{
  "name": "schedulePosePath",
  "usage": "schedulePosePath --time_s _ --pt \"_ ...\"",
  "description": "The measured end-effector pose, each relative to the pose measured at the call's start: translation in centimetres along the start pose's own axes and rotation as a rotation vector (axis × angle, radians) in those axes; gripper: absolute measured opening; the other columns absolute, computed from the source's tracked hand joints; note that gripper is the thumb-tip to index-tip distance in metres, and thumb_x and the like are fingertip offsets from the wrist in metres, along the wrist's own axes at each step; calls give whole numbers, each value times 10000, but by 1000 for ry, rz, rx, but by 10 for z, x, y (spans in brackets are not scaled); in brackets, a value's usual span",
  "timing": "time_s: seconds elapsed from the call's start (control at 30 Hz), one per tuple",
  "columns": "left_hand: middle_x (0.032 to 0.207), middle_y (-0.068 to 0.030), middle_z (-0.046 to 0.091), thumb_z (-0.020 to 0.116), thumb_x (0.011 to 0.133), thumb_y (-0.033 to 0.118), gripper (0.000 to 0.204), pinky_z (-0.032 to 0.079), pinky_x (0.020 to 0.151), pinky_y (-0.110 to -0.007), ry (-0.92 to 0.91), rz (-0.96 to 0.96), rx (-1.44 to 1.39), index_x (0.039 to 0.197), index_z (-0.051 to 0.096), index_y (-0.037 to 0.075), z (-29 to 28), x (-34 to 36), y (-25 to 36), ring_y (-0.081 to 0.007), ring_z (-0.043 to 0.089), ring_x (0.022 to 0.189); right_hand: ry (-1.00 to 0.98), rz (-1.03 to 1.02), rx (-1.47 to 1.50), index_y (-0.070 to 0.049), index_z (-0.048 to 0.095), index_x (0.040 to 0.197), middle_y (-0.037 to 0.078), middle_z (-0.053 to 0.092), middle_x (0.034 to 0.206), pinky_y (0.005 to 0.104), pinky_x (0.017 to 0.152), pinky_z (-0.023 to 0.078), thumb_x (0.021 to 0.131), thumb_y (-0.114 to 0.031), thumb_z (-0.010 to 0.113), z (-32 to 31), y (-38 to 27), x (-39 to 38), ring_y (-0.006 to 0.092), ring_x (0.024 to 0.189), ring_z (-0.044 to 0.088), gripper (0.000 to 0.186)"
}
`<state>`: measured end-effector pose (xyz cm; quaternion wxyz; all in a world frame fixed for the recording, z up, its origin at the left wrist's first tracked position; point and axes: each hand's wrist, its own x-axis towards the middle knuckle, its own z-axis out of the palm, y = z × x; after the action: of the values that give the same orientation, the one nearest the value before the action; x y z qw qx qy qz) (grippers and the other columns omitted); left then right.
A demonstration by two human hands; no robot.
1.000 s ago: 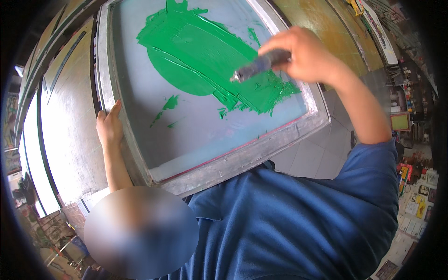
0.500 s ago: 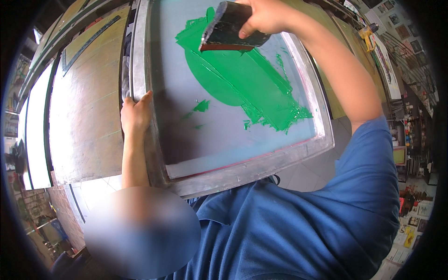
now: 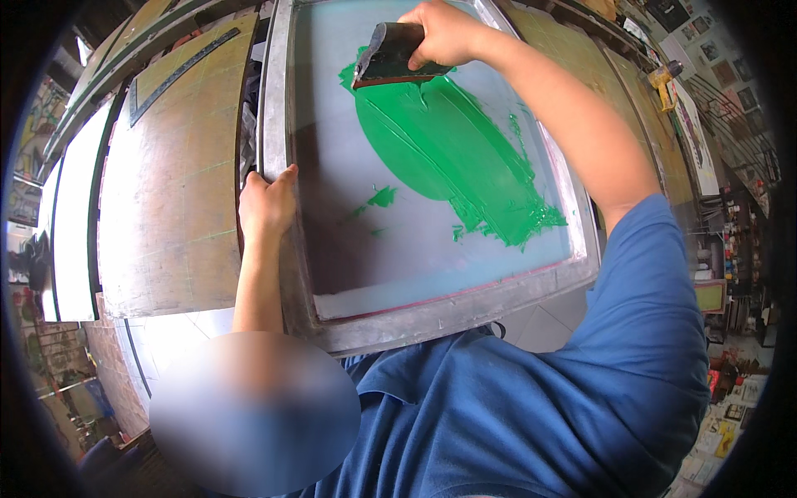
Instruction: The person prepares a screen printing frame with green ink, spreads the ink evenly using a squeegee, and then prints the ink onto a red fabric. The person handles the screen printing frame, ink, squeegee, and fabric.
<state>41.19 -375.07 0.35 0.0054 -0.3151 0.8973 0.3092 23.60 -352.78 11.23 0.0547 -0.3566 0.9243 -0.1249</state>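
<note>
A screen printing frame (image 3: pixel 432 309) with grey metal sides lies in front of me. Thick green ink (image 3: pixel 448 141) is spread diagonally over its mesh (image 3: pixel 332 158), with a few small blobs left of the main patch. My right hand (image 3: pixel 444 33) grips a dark squeegee (image 3: pixel 386 56) near the far end of the mesh. The squeegee leans, its reddish-brown blade edge down at the far part of the ink. My left hand (image 3: pixel 267 202) is closed around the frame's left side, thumb on top.
Left of the frame lies a wide brownish board (image 3: pixel 178 191) with a dark angled metal bar (image 3: pixel 187 75) on it. More boards (image 3: pixel 573 66) extend on the right, where a yellow power drill (image 3: pixel 664 83) rests. Crowded shelves stand at the far right rim.
The squeegee has shifted slightly within the frame and now covers the upper part of the ink. The whole scene has slid a little to the right in view. My left hand keeps its hold.
</note>
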Motion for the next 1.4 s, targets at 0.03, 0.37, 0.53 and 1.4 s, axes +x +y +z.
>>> schedulePosePath --time_s 0.03,0.37,0.53,1.4 --pt "996 -271 568 571 765 441 544 419 827 -410 -2 0 6 951 529 -69 0 0 0 -386 542 973 15 3 -14 -109 645 794 100 648 737 343 631 471 550 -138 703 2 1 0 246 686 618 252" --pt "983 -285 565 576 757 441 552 419 824 -413 11 52 6 936 525 -78 3 5 -5 -391 539 975 59 -84 -209 -141 641 790 105 636 751 375 631 461 599 -150 626 16 15 7 294 709 602 191" --pt "981 -284 566 572 754 441 551 418 823 -414 29 54 -3 931 524 -78 5 5 -8 -392 538 974 31 -110 -194 -135 633 821 74 629 729 373 621 450 593 -19 630 23 12 9 272 705 587 256" --pt "985 -302 562 616 726 456 613 405 840 -390 12 64 -80 948 551 -111 12 21 -21 -384 539 984 89 -24 -138 -149 648 785 125 625 734 373 622 464 633 -106 611 -11 9 -110 291 686 600 162"
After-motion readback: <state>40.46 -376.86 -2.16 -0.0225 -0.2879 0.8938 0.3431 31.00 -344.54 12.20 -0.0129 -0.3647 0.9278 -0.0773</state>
